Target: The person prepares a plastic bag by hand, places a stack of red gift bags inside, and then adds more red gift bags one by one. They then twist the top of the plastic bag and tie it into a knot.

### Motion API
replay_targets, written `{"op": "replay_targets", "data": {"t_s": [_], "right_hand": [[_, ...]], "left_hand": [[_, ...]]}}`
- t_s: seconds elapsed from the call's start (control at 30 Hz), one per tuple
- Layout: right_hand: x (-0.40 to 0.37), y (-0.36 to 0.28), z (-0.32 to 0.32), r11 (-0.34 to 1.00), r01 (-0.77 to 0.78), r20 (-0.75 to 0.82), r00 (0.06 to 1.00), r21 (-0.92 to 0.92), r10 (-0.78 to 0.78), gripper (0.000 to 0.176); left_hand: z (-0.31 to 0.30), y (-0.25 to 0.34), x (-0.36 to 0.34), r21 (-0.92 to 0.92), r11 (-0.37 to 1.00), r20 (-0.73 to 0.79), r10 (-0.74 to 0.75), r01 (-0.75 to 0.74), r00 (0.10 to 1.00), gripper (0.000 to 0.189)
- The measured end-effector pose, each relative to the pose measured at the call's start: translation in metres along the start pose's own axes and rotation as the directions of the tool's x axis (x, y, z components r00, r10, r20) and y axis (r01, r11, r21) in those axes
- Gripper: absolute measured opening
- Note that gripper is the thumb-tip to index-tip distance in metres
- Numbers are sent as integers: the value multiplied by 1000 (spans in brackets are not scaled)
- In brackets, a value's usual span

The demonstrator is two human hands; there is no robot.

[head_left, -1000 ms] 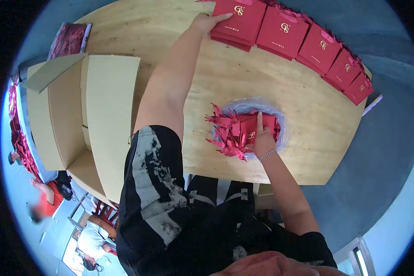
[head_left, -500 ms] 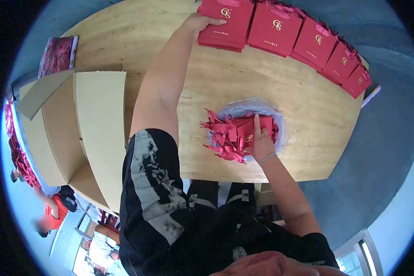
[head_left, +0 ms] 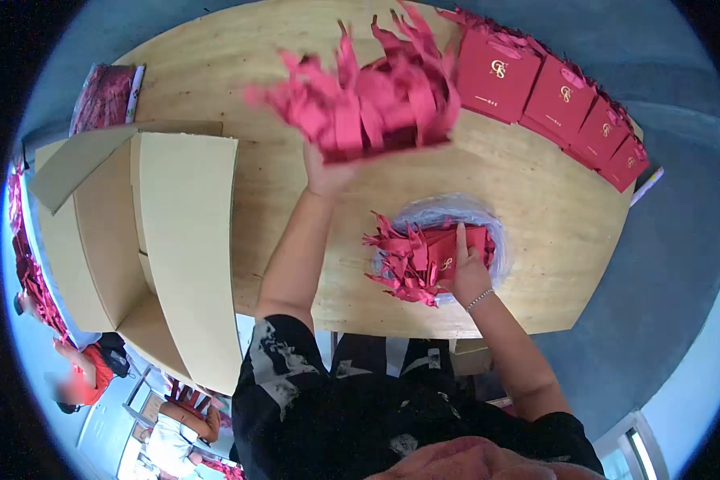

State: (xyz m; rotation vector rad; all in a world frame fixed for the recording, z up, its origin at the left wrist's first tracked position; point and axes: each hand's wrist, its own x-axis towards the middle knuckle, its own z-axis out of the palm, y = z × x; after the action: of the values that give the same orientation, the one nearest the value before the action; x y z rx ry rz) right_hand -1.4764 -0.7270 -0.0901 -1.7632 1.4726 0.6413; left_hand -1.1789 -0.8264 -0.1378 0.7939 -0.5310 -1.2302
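A bundle of red paper gift bags (head_left: 384, 120) with pink ribbon handles is up above the table, blurred by motion. My left hand (head_left: 328, 172) is closed on its lower left edge, the fingers partly hidden behind the bags. Near the table's front edge lies a second bundle of red gift bags (head_left: 432, 256) in a clear plastic wrapper (head_left: 448, 210). My right hand (head_left: 474, 276) grips this bundle from its near right side. Its index finger stretches across the top bag and the thumb is at the near edge; the other fingers are mostly hidden.
More red gift bags (head_left: 500, 76) with gold lettering stand in a row along the far right table edge. To the left is an open cardboard box (head_left: 188, 256). A plastic-wrapped red pack (head_left: 100, 100) lies at the far left. Other people are at the lower left.
My left hand has lifted the leftmost bundle of gift bags out of the far row and brought it nearer, tipping it. My right hand stays on the wrapped bundle.
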Motion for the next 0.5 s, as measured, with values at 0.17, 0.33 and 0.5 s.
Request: {"op": "replay_targets", "data": {"t_s": [0.17, 0.33, 0.5], "right_hand": [[-1, 0, 1, 998, 38, -39, 999, 43, -37, 138], [-1, 1, 4, 996, 81, -89, 993, -25, -83, 138], [-1, -2, 1, 999, 27, -38, 999, -40, -29, 138]], "left_hand": [[-79, -71, -46, 75, 991, 192, -128, 115, 973, 62], [-51, -61, -26, 45, 995, 152, -93, 87, 984, 52], [-22, -21, -18, 752, 644, 50, 153, -138, 987, 40]]}}
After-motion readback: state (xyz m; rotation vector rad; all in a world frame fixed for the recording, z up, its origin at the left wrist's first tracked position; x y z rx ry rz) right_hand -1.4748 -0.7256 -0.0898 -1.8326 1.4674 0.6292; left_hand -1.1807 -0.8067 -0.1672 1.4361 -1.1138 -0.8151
